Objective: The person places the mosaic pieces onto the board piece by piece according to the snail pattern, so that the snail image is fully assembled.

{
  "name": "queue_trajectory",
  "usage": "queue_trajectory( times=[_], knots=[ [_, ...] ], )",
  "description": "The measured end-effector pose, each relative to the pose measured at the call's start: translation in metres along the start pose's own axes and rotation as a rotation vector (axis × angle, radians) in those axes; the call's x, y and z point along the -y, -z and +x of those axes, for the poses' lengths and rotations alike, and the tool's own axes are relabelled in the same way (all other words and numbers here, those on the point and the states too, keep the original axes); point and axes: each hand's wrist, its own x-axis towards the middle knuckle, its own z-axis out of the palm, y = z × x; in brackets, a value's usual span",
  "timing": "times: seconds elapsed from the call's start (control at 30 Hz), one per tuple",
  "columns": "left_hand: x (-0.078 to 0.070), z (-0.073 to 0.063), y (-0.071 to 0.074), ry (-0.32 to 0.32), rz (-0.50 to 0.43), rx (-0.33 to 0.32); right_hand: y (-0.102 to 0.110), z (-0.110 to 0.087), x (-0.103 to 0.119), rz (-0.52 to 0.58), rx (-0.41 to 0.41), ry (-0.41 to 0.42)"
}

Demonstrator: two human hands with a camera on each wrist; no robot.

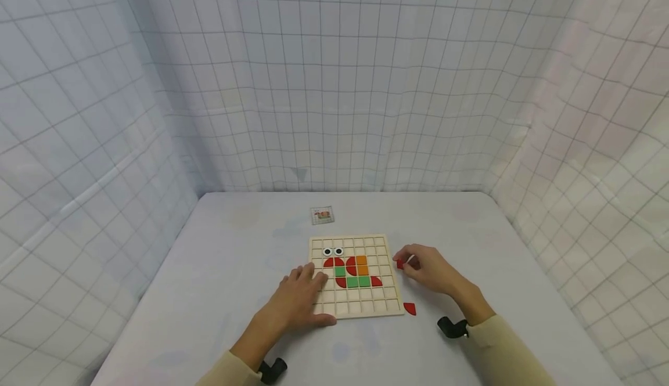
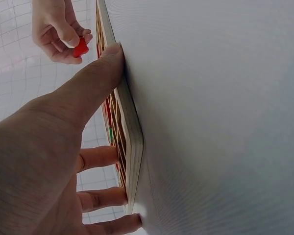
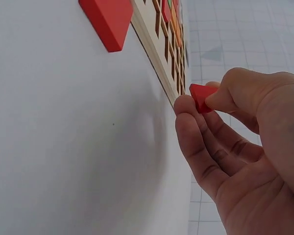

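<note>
A wooden grid board (image 1: pixel 366 309) lies on the table with red, green and orange pieces and two round eye pieces (image 1: pixel 333 252) set in its squares. My left hand (image 1: pixel 297 302) rests on the board's near left corner, fingers spread over its left side and thumb along the front edge. Just off the board's right edge, my right hand (image 1: pixel 427 269) pinches a small red piece (image 3: pixel 200 98) between thumb and fingertips, above the table. Part of that piece is hidden by the fingers. Another red piece, a quarter-round one (image 1: pixel 410 309), lies beside the board's near right corner.
Behind the board lies a small picture card (image 1: pixel 322 215) with a coloured figure on it. The white table (image 1: pixel 251 229) is enclosed at the back and sides by grid-patterned curtains (image 1: pixel 324 84). Each wrist carries a black mount (image 1: pixel 452 328).
</note>
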Motion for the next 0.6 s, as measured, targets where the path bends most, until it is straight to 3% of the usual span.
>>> queue_trajectory(
  times=[0.6],
  knots=[
    [0.000, 0.001, 0.000, 0.003, 0.004, 0.005, -0.019, 0.037, 0.014, -0.018, -0.043, 0.079]
  ],
)
